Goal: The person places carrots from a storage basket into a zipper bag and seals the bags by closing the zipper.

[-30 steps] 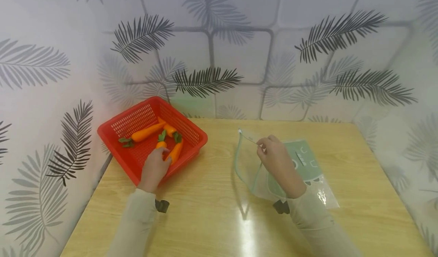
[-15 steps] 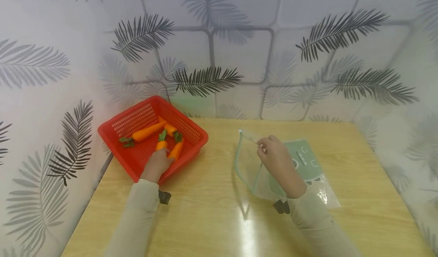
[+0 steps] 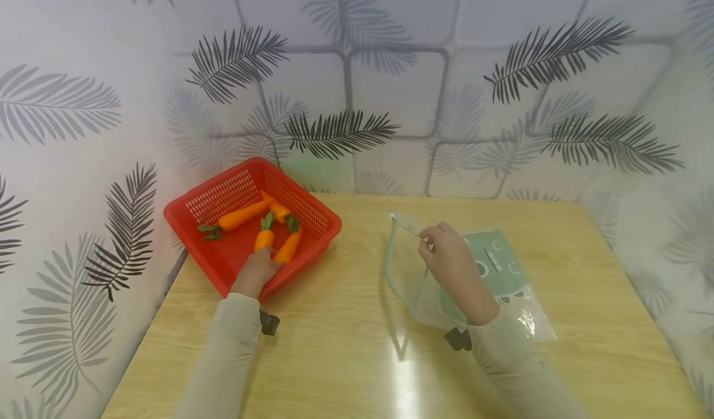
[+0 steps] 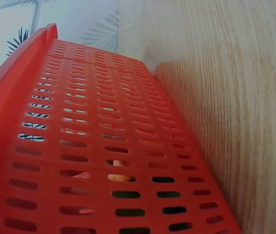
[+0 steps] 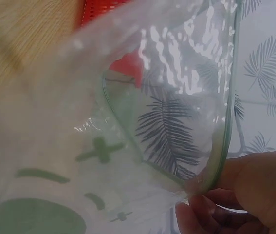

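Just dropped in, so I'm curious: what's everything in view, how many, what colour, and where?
table: 1, light wood, lower half of view
basket: 1, red, on the table's left
carrots: 4 visible, orange with green tops, in the basket
bag: 1, clear with green print, on the table's right
leaf-print backdrop: 1, pale grey, behind the table
sleeves: 2, cream, bottom of view
black pieces: 2, black, beside the sleeves
left hand: 1, bare, at the carrots
right hand: 1, bare, pinching the bag's edge
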